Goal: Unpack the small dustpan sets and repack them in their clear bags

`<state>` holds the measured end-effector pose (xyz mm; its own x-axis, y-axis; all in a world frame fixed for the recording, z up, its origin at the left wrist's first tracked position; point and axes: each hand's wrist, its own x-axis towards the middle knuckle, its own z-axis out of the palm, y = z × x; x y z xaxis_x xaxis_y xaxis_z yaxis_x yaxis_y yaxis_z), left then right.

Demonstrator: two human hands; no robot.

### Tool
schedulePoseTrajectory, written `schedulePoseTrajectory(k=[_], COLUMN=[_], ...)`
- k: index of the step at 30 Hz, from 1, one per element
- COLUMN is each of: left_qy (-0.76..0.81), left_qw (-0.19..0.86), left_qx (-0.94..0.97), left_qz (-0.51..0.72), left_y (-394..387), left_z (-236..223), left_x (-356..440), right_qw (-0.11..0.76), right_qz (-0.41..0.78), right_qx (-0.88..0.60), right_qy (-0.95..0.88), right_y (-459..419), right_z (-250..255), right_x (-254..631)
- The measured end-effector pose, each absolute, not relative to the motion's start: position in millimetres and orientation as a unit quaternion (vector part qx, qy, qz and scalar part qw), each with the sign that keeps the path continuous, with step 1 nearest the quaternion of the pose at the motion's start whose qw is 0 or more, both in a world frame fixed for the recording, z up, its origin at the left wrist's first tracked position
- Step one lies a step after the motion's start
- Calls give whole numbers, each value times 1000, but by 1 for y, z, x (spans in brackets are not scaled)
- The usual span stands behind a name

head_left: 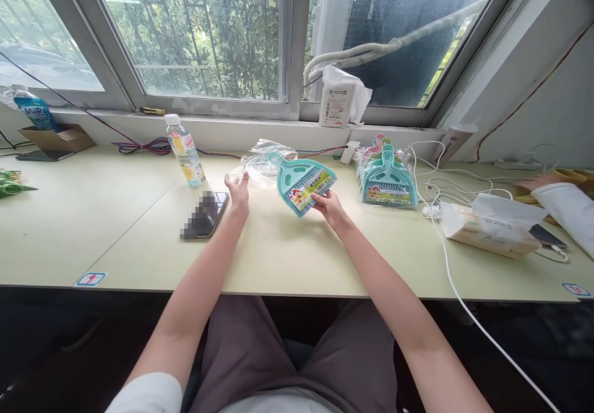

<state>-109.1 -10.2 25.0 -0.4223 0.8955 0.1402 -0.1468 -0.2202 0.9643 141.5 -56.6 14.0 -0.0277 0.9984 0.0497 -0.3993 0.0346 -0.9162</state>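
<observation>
My right hand [330, 209] grips the lower right corner of a turquoise dustpan-and-brush set [304, 181], tilted with its handle toward the upper left. A printed yellow label crosses the bristles. My left hand [239, 191] is apart from the set, fingers spread and nothing in them. Just beyond it lies a crumpled clear plastic bag [264, 162]. Beside my left wrist rests a phone [206, 215], its screen partly blurred out. Farther right stands a group of wrapped dustpan sets [388, 175], turquoise in front with pink and green handles behind.
A drink bottle [185, 150] stands at the left. White cables [445, 193] and a tissue pack [494, 224] lie to the right, near another person's sleeve [566, 209]. A small box [336, 105] sits on the window ledge. Green items [13, 185] lie far left.
</observation>
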Motion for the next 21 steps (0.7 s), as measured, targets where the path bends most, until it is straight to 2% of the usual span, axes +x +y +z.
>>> schedulePoseTrajectory(k=[3, 6, 14, 21], left_qy=[413, 340, 349, 349], left_qw=[486, 545, 574, 600], left_qx=[312, 317, 388, 389], left_qz=[704, 697, 631, 605], left_y=[-11, -12, -16, -19], left_z=[29, 30, 29, 23], left_x=[-106, -105, -97, -83], right_qw=[590, 570, 510, 557], right_qz=[590, 599, 616, 589], right_qx=[-361, -354, -352, -377], right_qy=[-416, -438, -487, -448], right_y=[-56, -55, -61, -67], right_z=[13, 12, 12, 17], right_x=[143, 143, 136, 128])
